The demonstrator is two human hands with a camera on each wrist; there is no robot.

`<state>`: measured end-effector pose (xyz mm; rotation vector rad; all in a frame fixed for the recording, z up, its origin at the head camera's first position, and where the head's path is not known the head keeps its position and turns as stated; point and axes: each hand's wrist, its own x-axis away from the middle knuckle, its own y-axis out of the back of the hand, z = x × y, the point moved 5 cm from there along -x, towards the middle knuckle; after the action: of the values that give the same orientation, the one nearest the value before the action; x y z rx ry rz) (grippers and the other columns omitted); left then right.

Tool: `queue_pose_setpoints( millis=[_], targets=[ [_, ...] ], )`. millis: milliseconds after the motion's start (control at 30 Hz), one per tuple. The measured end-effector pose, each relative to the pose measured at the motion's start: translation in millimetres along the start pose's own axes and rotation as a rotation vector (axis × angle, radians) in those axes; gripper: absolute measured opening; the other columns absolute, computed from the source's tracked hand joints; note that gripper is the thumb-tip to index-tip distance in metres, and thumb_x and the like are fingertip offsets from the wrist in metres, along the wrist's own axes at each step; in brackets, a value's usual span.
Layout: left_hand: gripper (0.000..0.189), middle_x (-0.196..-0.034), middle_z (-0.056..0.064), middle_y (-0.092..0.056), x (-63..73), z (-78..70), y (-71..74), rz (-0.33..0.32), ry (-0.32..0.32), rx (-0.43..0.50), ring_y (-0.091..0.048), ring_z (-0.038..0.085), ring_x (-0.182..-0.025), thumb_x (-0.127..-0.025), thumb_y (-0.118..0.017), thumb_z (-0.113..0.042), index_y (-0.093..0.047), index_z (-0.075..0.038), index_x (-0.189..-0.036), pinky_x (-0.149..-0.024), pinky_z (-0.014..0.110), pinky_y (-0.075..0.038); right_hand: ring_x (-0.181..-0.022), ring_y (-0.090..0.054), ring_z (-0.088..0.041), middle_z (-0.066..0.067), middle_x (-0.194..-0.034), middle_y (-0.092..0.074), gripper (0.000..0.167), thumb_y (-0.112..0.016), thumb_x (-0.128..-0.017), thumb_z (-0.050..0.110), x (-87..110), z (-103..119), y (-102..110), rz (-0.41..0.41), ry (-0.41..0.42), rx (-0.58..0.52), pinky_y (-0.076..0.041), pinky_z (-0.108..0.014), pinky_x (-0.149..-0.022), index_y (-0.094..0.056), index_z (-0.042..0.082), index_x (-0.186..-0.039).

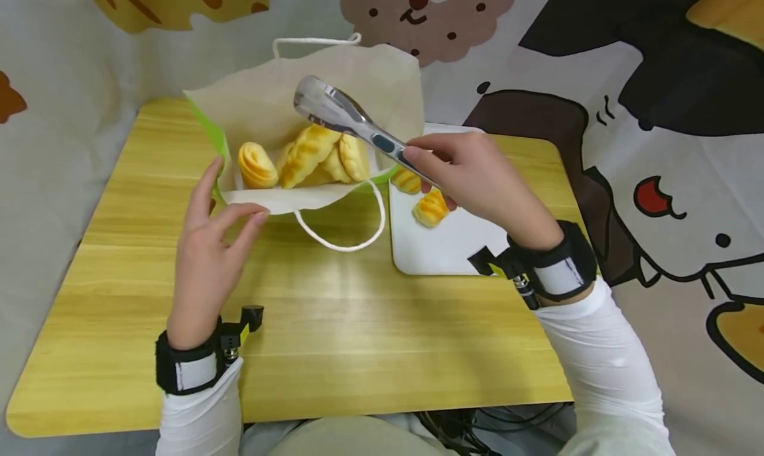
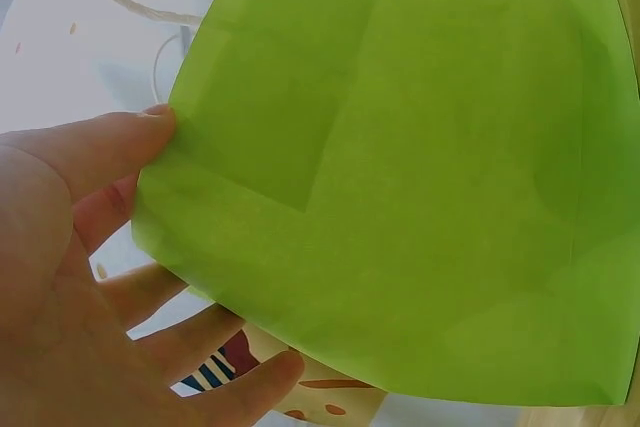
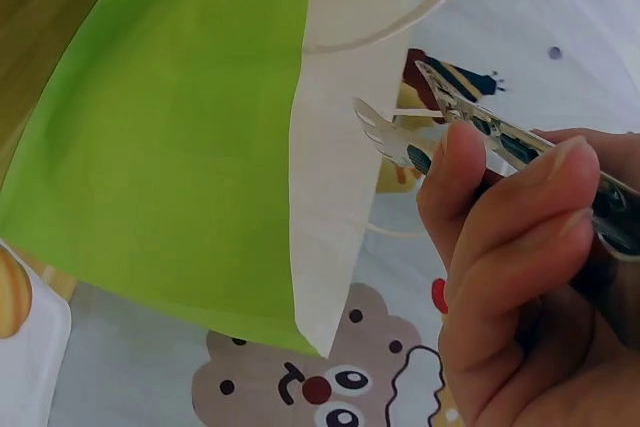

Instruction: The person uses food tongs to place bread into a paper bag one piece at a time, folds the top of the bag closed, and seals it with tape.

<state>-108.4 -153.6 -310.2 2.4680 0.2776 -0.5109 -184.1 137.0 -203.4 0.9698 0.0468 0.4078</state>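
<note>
A green paper bag point(image 2: 400, 177) with a pale inside stands open on the table, several golden bread rolls point(image 1: 309, 156) lying in it. My left hand point(image 1: 209, 260) holds the bag's rim at the near left corner, thumb and fingers about the edge. Metal tongs point(image 1: 364, 126) are gripped in my right hand point(image 1: 477, 171), their head above the bag's opening. In the right wrist view the tongs' two tips stand apart with nothing between them. The bag hides part of the rolls inside.
Right of the bag lies a white tray point(image 1: 444, 254) with small rolls point(image 1: 431, 209) on it, partly under my right hand. White rope handles point(image 1: 340, 247) hang from the bag. A wooden table point(image 1: 358, 350) carries everything; a cartoon-printed cloth point(image 1: 686, 177) surrounds it.
</note>
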Motion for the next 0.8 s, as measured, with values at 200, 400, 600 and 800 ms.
queue_pose_setpoints(
  millis=[200,400,600,800],
  targets=[
    [0.011,-0.163,0.002,-0.032,0.0,-0.7,0.6,0.004,0.008,0.002,-0.029,0.029,-0.150,-0.091,-0.073,-0.010,-0.075,0.000,-0.095,-0.113,0.063,-0.033,-0.054,-0.055,-0.028,-0.005,-0.078,-0.064,0.033,-0.054,-0.102,0.044,21.4,-16,2,-0.053,-0.050,-0.098,-0.044,-0.032,-0.049,-0.070,0.021,-0.120],
    [0.011,-0.163,0.002,-0.032,0.8,-1.8,0.1,0.005,0.014,-0.007,-0.030,0.029,-0.150,-0.091,-0.073,-0.011,-0.075,-0.001,-0.095,-0.113,0.062,-0.033,-0.052,-0.053,-0.027,-0.007,-0.078,-0.065,0.036,-0.055,-0.102,0.044,38.2,-37,7,-0.102,-0.077,-0.159,-0.044,-0.032,-0.047,-0.069,0.019,-0.124],
    [0.011,-0.163,0.000,-0.032,0.9,-1.1,-1.2,0.002,0.031,0.004,-0.029,0.027,-0.150,-0.091,-0.073,-0.011,-0.075,-0.001,-0.096,-0.113,0.063,-0.033,-0.052,-0.053,-0.026,-0.006,-0.080,-0.066,0.036,-0.053,-0.102,0.044,50.1,-57,18,-0.178,-0.108,-0.205,-0.042,-0.031,-0.044,-0.068,0.020,-0.124],
    [0.012,-0.163,-0.003,-0.031,0.9,-1.4,-2.6,0.002,0.043,0.009,-0.028,0.026,-0.151,-0.091,-0.073,-0.010,-0.075,-0.001,-0.097,-0.113,0.064,-0.033,-0.053,-0.053,-0.023,0.000,-0.081,-0.067,0.038,-0.051,-0.103,0.045,60.4,-75,27,-0.259,-0.169,-0.222,-0.040,-0.030,-0.044,-0.065,0.020,-0.129]
  ],
)
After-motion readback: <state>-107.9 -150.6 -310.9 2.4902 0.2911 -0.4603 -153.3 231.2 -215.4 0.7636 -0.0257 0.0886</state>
